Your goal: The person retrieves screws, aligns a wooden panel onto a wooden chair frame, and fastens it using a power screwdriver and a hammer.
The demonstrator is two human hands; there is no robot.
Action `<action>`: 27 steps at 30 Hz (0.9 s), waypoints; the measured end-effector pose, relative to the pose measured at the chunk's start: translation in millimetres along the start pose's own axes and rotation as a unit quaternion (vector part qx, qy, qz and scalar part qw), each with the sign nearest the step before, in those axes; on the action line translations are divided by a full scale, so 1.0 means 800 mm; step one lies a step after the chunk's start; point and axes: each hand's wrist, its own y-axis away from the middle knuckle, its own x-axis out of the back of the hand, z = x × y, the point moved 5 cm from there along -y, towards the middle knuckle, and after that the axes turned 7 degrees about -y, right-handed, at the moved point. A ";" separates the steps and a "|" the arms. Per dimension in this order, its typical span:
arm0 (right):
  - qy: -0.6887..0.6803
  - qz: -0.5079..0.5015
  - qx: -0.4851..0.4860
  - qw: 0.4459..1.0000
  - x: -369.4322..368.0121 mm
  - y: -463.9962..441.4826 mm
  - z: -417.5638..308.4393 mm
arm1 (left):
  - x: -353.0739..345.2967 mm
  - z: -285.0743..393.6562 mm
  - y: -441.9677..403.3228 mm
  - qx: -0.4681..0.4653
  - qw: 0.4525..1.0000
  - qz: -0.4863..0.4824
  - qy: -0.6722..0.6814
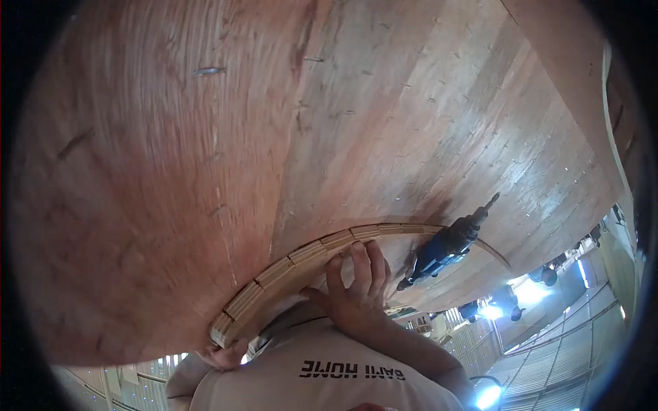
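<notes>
A curved, layered wooden strip [291,259] bends across a large reddish-brown plywood surface [240,137]. My left hand [225,354] is closed around the strip's lower left end, its fingers partly hidden. Farther right, my right hand [358,284] has its bent fingers apart, with the fingertips against the inner side of the strip. A blue and black power drill [442,252] lies right of that hand, over the strip, its bit pointing to the upper right. Neither hand touches the drill.
Many small metal staples stick in the plywood. A pale curved edge [613,137] runs along the far right. Beyond the surface at the lower right are bright lights [531,291], a ribbed roof [548,349] and dark shapes too small to tell. My shirt [329,383] is nearest.
</notes>
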 end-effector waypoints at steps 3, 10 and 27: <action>-0.002 -0.005 -0.012 1.000 -0.001 -0.001 0.003 | 0.000 -0.010 -0.014 -0.049 0.998 0.033 -0.029; -0.025 0.065 0.011 0.998 0.001 0.008 0.007 | -0.007 0.028 -0.060 -0.073 0.989 0.064 -0.110; -0.185 0.310 -0.251 0.898 0.066 0.134 0.127 | -0.038 0.097 -0.080 -0.259 0.954 0.126 0.082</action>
